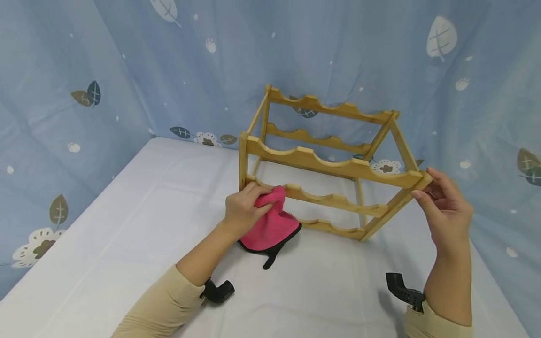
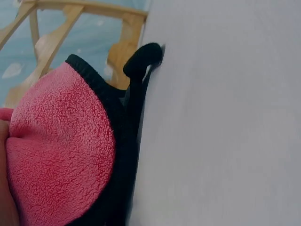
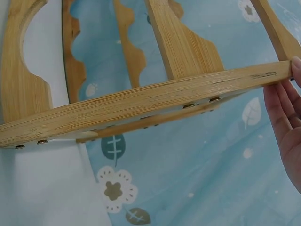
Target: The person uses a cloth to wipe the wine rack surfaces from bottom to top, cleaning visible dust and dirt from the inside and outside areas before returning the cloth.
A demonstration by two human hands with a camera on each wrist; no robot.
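A wooden wine rack (image 1: 329, 164) with scalloped rails stands tilted on the white table. My left hand (image 1: 245, 209) grips a pink cloth (image 1: 272, 230) with black edging and a black loop, at the rack's near left, by its middle rail. In the left wrist view the cloth (image 2: 66, 150) hangs close to the tabletop, and only a sliver of the hand shows. My right hand (image 1: 448, 211) pinches the rack's upper right front corner between thumb and fingers. The right wrist view shows these fingers (image 3: 282, 108) at the end of a wooden upright (image 3: 141, 101) with metal screws.
The table (image 1: 105, 225) has a white cover. Behind and beside it hangs a blue curtain (image 1: 203, 75) with leaves and flowers. A black curved device (image 1: 217, 291) sits at the left wrist, another black device (image 1: 403, 288) at the right.
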